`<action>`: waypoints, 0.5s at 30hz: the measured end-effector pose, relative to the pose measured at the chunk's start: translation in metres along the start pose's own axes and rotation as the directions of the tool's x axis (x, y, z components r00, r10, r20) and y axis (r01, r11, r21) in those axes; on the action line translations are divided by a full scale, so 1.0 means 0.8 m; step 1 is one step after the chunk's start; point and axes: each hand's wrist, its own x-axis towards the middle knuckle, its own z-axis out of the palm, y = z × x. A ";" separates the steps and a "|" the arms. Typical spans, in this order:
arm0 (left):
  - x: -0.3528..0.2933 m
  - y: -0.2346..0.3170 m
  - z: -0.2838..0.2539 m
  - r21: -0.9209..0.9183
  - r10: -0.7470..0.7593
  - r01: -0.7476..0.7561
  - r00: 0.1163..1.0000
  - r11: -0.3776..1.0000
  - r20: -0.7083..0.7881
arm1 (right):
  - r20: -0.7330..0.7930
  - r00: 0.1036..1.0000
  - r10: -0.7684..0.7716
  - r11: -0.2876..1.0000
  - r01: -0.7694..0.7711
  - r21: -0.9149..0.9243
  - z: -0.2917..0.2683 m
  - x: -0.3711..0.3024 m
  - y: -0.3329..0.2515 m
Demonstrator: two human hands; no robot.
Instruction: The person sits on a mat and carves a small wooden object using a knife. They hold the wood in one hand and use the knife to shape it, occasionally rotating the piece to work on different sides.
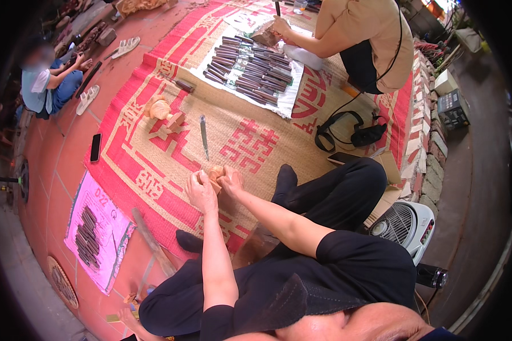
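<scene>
Both my hands meet in front of me over the woven mat, closed around a small light-brown carved wooden piece (215,173). My left hand (201,191) grips its left side and my right hand (231,182) its right side; the fingers hide much of it, so its shape is unclear. Just beyond them lies a slim grey pointed tool (203,137), touched by neither hand. Farther left on the mat rests a pale carved wooden figure (158,108) beside a small brown block (175,120). Behind these lies a dark-handled tool (183,85).
Rows of dark-handled carving tools (246,77) cover a white cloth, where another person (375,40) works. More tools (87,238) lie on a pink sheet at left, near a phone (95,148). A fan (401,227) and a strapped black bag (370,134) are at right.
</scene>
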 end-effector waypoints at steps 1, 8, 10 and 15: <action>0.000 -0.002 0.000 -0.001 -0.011 0.011 1.000 1.000 0.003 | 0.014 1.000 0.010 1.000 -0.010 0.013 -0.003 0.000 -0.004; -0.002 -0.007 -0.009 0.003 -0.047 0.047 0.999 0.999 -0.008 | 0.037 0.975 -0.221 0.974 0.218 0.064 -0.015 -0.025 0.002; -0.001 0.003 -0.003 0.010 -0.030 0.030 0.999 0.999 0.011 | -0.018 0.984 -0.177 0.983 0.176 -0.046 0.002 -0.006 0.023; 0.000 -0.005 -0.007 0.001 -0.055 0.055 0.998 0.999 0.019 | 0.040 0.999 -0.025 1.000 0.026 -0.016 0.005 0.006 0.006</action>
